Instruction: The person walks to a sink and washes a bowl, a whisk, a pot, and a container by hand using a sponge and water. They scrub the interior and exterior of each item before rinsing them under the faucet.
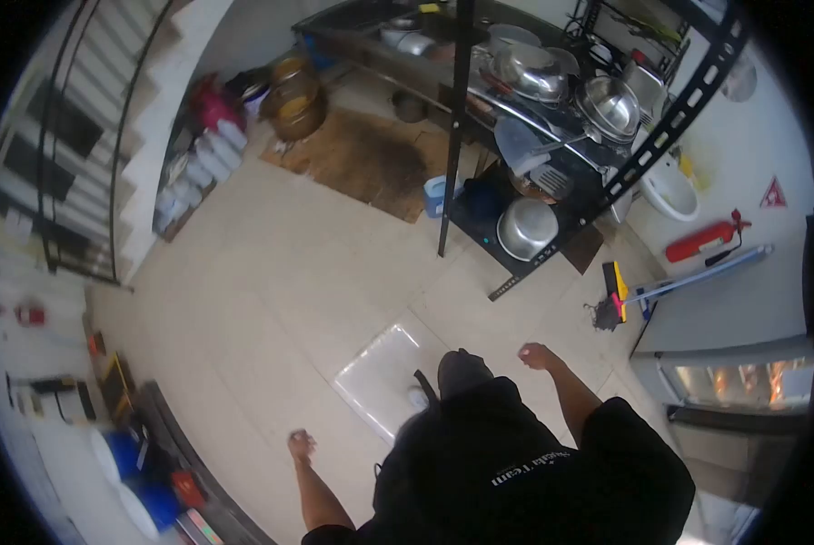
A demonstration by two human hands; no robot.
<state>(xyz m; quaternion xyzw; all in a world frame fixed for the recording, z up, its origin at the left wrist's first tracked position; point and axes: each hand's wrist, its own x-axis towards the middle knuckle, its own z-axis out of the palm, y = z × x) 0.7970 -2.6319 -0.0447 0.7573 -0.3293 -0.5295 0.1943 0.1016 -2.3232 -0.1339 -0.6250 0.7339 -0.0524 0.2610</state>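
My left hand (302, 445) is held out over the pale tiled floor, its fingers loosely bent and a little apart, with nothing seen in it. On the other side, my right hand (535, 356) has its fingers curled in, also with no object visible. Both hands are apart from everything around them. Between them on the floor lies a glossy whitish rectangular sheet or panel (380, 368), partly hidden by my black-clothed body (516, 454).
Ahead stands a black metal rack (461, 118) bearing steel pots, pans and a spatula. A steel pot (527, 229) sits on its lower shelf. A floor squeegee (618, 295) and fire extinguisher (700, 242) are at right; bottles (212, 159) stand by the stairs (143, 154).
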